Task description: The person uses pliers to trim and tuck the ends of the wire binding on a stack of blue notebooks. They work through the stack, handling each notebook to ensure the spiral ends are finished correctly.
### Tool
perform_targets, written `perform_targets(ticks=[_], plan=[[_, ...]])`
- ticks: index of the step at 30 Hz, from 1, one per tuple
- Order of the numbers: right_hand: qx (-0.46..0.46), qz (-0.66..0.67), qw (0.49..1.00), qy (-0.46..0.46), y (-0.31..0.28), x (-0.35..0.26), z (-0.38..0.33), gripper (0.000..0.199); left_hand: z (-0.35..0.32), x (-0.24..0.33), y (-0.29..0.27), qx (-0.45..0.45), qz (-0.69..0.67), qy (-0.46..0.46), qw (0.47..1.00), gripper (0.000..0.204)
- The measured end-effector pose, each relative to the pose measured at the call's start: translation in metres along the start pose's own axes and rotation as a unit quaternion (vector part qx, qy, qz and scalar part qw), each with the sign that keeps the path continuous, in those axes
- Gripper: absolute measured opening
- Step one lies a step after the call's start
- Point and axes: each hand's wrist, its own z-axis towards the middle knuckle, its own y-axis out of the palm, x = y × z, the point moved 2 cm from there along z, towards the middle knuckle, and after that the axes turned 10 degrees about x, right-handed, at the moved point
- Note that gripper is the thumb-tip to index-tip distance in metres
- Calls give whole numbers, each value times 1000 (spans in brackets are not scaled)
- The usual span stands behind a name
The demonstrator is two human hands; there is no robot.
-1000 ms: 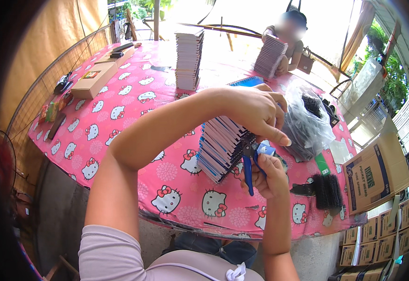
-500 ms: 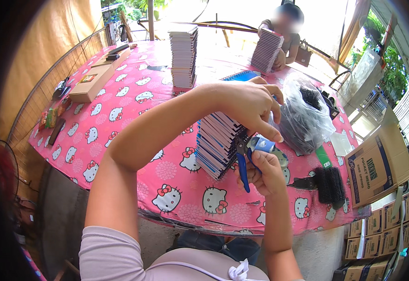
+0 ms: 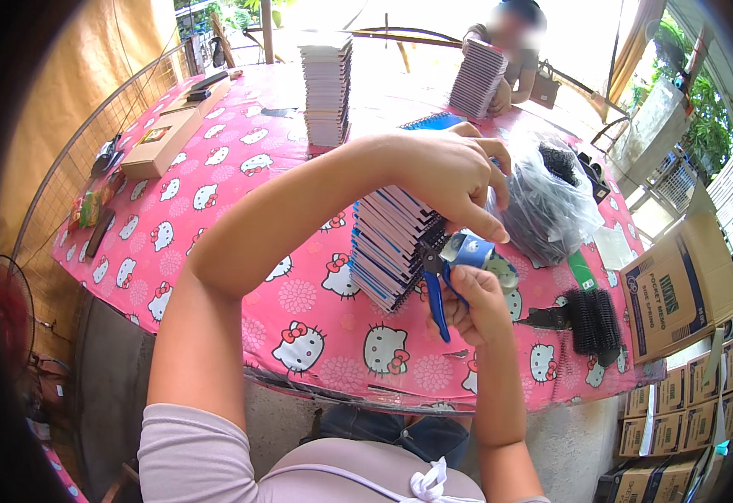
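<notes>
Right at the near edge of the pink table (image 3: pixel 215 176), the person is leaning a row of small notebooks (image 3: pixel 387 243) over on a slant. The row is running from near the person up and away toward the middle of the table, and the black wire spines are pointing to the person's right. The left hand (image 3: pixel 446 172) is reaching across the body and pressing down on the top of the row, fingers spread over the far end, so it is holding the books in place. The right hand (image 3: pixel 480 306) is sitting just below and to the right of the row, very close to the wire spines. It is closed around blue-handled pliers (image 3: pixel 438 289), and the black tip of the pliers is pointing up and left, touching or almost touching the wire at the near end of the row; the picture is too small to tell which. So the right hand is the closer one to the spines, and the spines are lying just to its upper left. A clear bag of black wire coils (image 3: pixel 551 201) is resting just to the right of both hands. More black coils (image 3: pixel 593 318) are lying near the right hand, by a brown cardboard box (image 3: pixel 677 285). A tall stack of notebooks (image 3: pixel 326 88) is standing well apart, farther up the table.
</notes>
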Motion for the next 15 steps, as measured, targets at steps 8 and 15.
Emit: perform_targets(ticks=[8,15], plan=[[213,-443,701,-517,16,7,-17,45,-3,-3,1,-20,32,0,999,52],[50,-130,987,-77,-5,3,0,28,7,5,0,-4,42,25,999,40]])
